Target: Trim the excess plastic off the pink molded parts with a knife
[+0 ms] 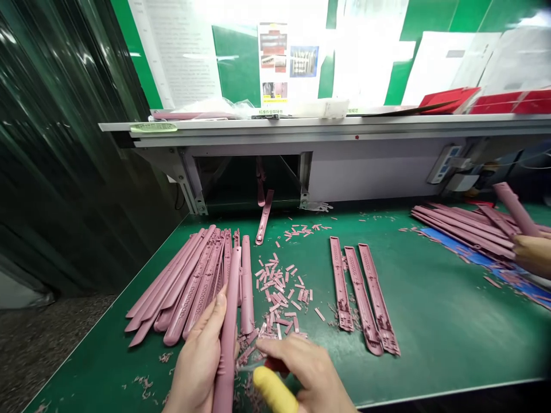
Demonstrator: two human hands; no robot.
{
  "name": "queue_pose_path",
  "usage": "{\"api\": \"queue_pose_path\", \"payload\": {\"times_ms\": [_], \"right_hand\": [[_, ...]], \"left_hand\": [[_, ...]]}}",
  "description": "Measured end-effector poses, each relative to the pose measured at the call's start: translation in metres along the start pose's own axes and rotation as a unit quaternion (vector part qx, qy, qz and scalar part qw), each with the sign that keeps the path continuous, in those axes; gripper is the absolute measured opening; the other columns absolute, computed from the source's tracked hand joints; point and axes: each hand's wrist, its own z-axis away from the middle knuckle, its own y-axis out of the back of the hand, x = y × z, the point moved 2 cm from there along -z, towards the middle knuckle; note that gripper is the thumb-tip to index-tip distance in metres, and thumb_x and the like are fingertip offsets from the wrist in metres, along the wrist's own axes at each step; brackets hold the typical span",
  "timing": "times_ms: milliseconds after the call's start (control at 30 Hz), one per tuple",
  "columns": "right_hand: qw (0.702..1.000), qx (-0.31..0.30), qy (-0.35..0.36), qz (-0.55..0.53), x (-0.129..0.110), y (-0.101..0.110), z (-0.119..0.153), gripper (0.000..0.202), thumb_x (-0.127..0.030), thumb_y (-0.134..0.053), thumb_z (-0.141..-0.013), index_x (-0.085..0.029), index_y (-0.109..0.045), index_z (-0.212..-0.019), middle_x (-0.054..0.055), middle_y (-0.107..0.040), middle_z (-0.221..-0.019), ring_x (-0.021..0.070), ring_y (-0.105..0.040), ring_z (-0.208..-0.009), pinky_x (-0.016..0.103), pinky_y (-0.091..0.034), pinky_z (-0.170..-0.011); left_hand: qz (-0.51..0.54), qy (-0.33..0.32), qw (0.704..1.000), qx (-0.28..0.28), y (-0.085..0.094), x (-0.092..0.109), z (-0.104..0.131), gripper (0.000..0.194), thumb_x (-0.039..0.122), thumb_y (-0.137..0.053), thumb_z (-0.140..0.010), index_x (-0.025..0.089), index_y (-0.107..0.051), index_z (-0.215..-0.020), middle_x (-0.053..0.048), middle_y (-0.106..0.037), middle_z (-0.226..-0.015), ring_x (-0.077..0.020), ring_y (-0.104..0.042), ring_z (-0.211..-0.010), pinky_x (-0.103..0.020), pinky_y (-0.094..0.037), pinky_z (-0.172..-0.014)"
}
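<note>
My left hand (200,350) is wrapped round a long pink plastic strip (229,338), held upright with its smooth face showing. Close to its right edge is my right hand (307,367), with a yellow cover (273,390) on one finger. The right hand's fingers are closed on a small tool with a red handle (276,365); its blade is blurred beside the strip. A pile of pink strips (185,287) lies to the left, and one strip (247,287) stands apart just behind my hands. Small pink offcuts (275,281) are scattered beyond the right hand.
Three pink strips (365,298) lie face up on the green table (430,321). At the right, another person's hand (534,252) holds a strip over a pile (465,229) on blue material. An opening (249,183) under the shelf (267,129) has strips in it.
</note>
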Motion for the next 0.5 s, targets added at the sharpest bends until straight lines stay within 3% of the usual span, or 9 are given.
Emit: {"api": "queue_pose_path", "payload": {"times_ms": [100,167,300,367,500], "right_hand": [[0.994,0.103,0.024,-0.030,0.010,-0.005,-0.012,0.025,-0.038,-0.060,-0.091,-0.015,-0.070,-0.095,0.004,-0.072,-0.070,0.0164,-0.063,-0.057,0.027,-0.043,-0.055],[0.991,0.127,0.024,-0.028,0.010,-0.006,-0.013,0.018,-0.031,-0.063,-0.088,-0.016,-0.071,-0.094,0.003,-0.072,-0.069,0.0157,-0.062,-0.056,0.027,-0.042,-0.055],[0.988,0.151,-0.009,-0.018,0.009,0.004,-0.018,0.012,-0.025,-0.066,-0.085,-0.017,-0.073,-0.091,0.003,-0.072,-0.070,0.0162,-0.061,-0.056,0.028,-0.042,-0.056],[0.986,0.165,-0.028,-0.019,0.013,0.015,-0.026,0.013,-0.026,-0.066,-0.086,-0.018,-0.074,-0.093,0.003,-0.073,-0.073,0.0169,-0.063,-0.060,0.027,-0.043,-0.058],[0.980,0.185,-0.068,-0.009,0.029,0.040,-0.048,0.014,-0.026,-0.067,-0.086,-0.020,-0.074,-0.096,0.003,-0.075,-0.083,0.0185,-0.065,-0.072,0.028,-0.046,-0.067]], "left_hand": [[-0.013,-0.007,1.000,0.027,-0.003,-0.004,0.006,0.054,0.047,-0.076,-0.070,0.024,-0.065,-0.118,0.000,-0.070,-0.078,-0.0155,-0.067,-0.074,-0.020,-0.053,-0.058],[-0.024,-0.013,0.999,0.043,-0.006,-0.002,0.011,0.048,0.046,-0.075,-0.072,0.024,-0.068,-0.114,-0.003,-0.073,-0.098,-0.0193,-0.066,-0.100,-0.022,-0.054,-0.078],[-0.054,-0.024,0.997,0.046,-0.013,0.004,0.020,0.036,0.046,-0.074,-0.073,0.023,-0.073,-0.100,-0.004,-0.070,-0.118,-0.0255,-0.050,-0.128,-0.035,-0.034,-0.110],[-0.062,-0.025,0.997,0.025,-0.018,0.003,0.024,0.032,0.045,-0.077,-0.069,0.023,-0.074,-0.092,-0.004,-0.072,-0.114,-0.0276,-0.048,-0.130,-0.036,-0.031,-0.112],[0.017,-0.027,0.998,-0.055,-0.024,-0.011,0.031,0.033,0.036,-0.084,-0.060,0.026,-0.075,-0.090,-0.003,-0.075,-0.094,-0.0275,-0.060,-0.115,-0.028,-0.051,-0.090]]}}
